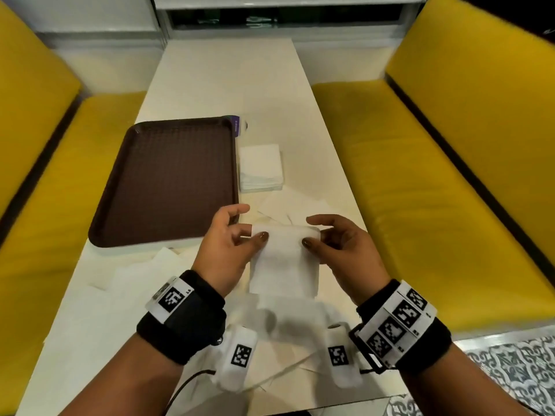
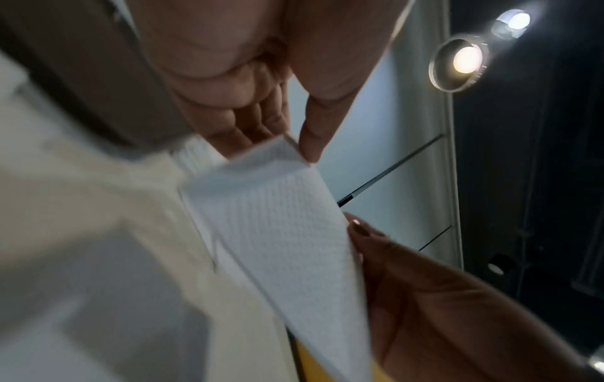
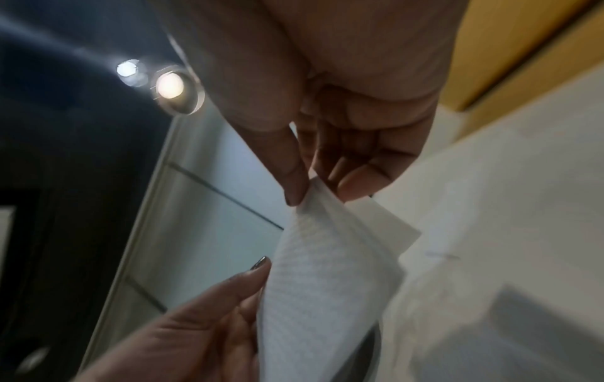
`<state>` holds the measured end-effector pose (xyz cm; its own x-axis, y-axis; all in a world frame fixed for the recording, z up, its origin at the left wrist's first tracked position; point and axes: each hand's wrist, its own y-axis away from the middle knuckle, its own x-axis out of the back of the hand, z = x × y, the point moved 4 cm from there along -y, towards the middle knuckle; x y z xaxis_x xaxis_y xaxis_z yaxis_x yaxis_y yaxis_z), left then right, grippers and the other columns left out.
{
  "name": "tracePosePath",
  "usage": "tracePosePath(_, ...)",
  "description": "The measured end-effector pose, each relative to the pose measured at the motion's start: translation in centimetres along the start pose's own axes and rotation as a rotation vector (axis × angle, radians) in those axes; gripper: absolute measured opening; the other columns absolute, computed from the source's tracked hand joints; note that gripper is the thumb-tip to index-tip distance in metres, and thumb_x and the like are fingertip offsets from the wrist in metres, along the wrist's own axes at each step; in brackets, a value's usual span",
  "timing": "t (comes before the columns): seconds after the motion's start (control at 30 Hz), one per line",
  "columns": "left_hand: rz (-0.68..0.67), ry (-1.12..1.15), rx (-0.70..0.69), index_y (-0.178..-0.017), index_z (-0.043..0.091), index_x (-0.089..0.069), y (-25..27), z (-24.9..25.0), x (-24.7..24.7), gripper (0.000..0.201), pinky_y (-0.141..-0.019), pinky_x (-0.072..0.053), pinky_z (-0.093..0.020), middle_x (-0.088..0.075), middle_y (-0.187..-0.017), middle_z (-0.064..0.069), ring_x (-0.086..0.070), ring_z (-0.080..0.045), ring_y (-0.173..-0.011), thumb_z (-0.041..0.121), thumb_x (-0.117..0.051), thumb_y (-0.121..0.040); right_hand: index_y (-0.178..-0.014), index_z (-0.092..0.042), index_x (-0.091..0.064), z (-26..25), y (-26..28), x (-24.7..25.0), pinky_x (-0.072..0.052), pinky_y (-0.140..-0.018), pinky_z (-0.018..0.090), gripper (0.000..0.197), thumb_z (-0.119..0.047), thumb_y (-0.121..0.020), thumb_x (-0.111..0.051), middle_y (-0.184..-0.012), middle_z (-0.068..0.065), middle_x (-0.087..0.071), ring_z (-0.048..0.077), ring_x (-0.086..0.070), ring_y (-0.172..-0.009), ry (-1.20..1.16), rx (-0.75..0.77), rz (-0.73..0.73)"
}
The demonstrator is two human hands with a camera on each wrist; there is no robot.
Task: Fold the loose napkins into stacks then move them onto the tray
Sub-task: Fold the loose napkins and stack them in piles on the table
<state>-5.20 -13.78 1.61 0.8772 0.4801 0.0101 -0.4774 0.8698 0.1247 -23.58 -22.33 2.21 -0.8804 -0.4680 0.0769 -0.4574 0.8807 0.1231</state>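
From the head view, we're in a booth: yellow benches (image 1: 450,175) flank a pale worktop (image 1: 228,85). The brown tray (image 1: 168,181) sits bare on the left, with a squared stack of folded napkins (image 1: 260,168) just beside its right edge, likely staged for an easy transfer. Loose napkins (image 1: 120,274) lie scattered at the near end. Both hands lift one napkin (image 1: 283,259) above the worktop, left hand (image 1: 228,253) and right hand (image 1: 345,253) each pinching an upper corner so the sheet hangs flat for folding.

Left wrist view: thumb and fingers (image 2: 310,139) clamp a doubled corner, keeping the edges aligned.

Right wrist view: same story, fingertips (image 3: 294,186) nipping the opposite corner, the paper curving between.
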Motion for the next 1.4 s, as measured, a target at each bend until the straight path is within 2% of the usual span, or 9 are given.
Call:
tracePosePath(0.1, -0.01, -0.093, -0.097, -0.113, 0.035, -0.059, 0.5, 1.1, 1.5, 0.042, -0.08, -0.053, -0.042, -0.066, -0.09, -0.019, -0.06, -0.018, -0.076, 0.006, -0.071, -0.085, -0.1, -0.033, -0.07, -1.0, -0.4, -0.9, -0.058, -0.083, 0.043, 0.027, -0.011, -0.084, -0.075, -0.087, 0.006, -0.072, 0.026, -0.066, -0.081, 0.16, 0.078, -0.035)
tracePosePath(0.2, 0.021, -0.226, -0.167, -0.102, 0.03, -0.07, 1.1, 1.8, 2.7, 0.026, -0.072, -0.048, -0.026, -0.057, -0.072, 0.002, -0.055, -0.009, -0.069, 0.01, -0.072, -0.085, -0.095, -0.026, -0.074, -1.7, -0.7, -1.7, -0.057, -0.083, 0.043, 0.013, -0.017, -0.086, -0.073, -0.089, 0.002, -0.074, 0.022, -0.068, -0.086, 0.266, 0.124, -0.061)
tracePosePath(0.3, 0.064, -0.325, -0.194, -0.097, 0.032, -0.07, 1.6, 2.6, 3.8, 0.018, -0.066, -0.046, -0.018, -0.06, -0.074, -0.001, -0.059, -0.011, -0.07, 0.017, -0.071, -0.087, -0.084, -0.025, -0.074, -2.7, -0.6, -2.4, -0.056, -0.074, 0.032, 0.006, -0.025, -0.088, -0.071, -0.082, -0.006, -0.073, 0.01, -0.066, -0.08, 0.328, 0.173, -0.084)
tracePosePath(0.4, 0.089, -0.372, -0.225, -0.094, 0.029, -0.071, 2.0, 3.2, 4.7, 0.008, -0.068, -0.052, -0.034, -0.065, -0.079, -0.008, -0.062, -0.025, -0.075, 0.025, -0.068, -0.089, -0.076, -0.026, -0.071, -3.6, -0.6, -2.9, -0.051, -0.072, 0.024, 0.014, -0.031, -0.089, -0.069, -0.081, -0.006, -0.07, 0.007, -0.062, -0.077, 0.366, 0.203, -0.094)
tracePosePath(0.53, 0.055, -0.366, -0.232, -0.087, 0.02, -0.072, 2.3, 3.7, 5.2, 0.014, -0.076, -0.052, -0.041, -0.068, -0.085, -0.012, -0.062, -0.027, -0.081, 0.031, -0.064, -0.091, -0.076, -0.007, -0.066, -4.0, -0.7, -3.8, -0.043, -0.071, 0.035, 0.026, -0.028, -0.093, -0.064, -0.078, 0.016, -0.063, 0.017, -0.054, -0.074, 0.206, 0.113, -0.174)
tracePosePath(0.67, -0.011, -0.18, -0.073, -0.082, 0.015, -0.065, 2.3, 3.2, 4.9, 0.023, -0.07, -0.046, -0.026, -0.066, -0.082, -0.004, -0.058, -0.013, -0.076, 0.032, -0.056, -0.095, -0.073, -0.008, -0.061, -4.3, -0.6, -4.6, -0.04, -0.064, 0.024, 0.026, -0.023, -0.095, -0.062, -0.066, -0.003, -0.059, 0.01, -0.051, -0.065, 0.081, 0.025, -0.152)
tracePosePath(0.77, -0.087, 0.074, 0.102, -0.092, 0.01, -0.061, 2.6, 2.6, 3.7, 0.023, -0.064, -0.049, -0.019, -0.068, -0.077, 0.005, -0.062, -0.007, -0.072, 0.031, -0.051, -0.096, -0.075, -0.006, -0.06, -4.2, -0.6, -5.1, -0.039, -0.059, 0.024, 0.026, -0.022, -0.095, -0.061, -0.066, 0.003, -0.056, 0.014, -0.05, -0.061, 0.039, -0.013, -0.103)
tracePosePath(1.1, 0.001, 0.207, 0.227, -0.118, 0.007, -0.062, 2.4, 1.1, 4.0, 0.025, -0.068, -0.056, -0.032, -0.072, -0.109, -0.012, -0.069, -0.023, -0.094, 0.02, -0.048, -0.101, -0.093, -0.004, -0.058, -2.7, -0.3, -5.3, -0.05, -0.062, 0.034, 0.028, -0.032, -0.093, -0.062, -0.083, 0.009, -0.057, 0.02, -0.054, -0.068, -0.055, -0.168, -0.074)
tracePosePath(1.4, 0.041, 0.242, 0.196, -0.118, 0.006, -0.06, 2.0, 0.9, 4.2, 0.026, -0.081, -0.056, -0.039, -0.071, -0.113, -0.014, -0.068, -0.03, -0.102, 0.019, -0.044, -0.103, -0.084, -0.002, -0.058, -2.0, 0.1, -5.7, -0.054, -0.063, 0.032, 0.018, -0.017, -0.093, -0.064, -0.063, 0.0, -0.053, 0.011, -0.052, -0.055, -0.018, -0.145, -0.153)
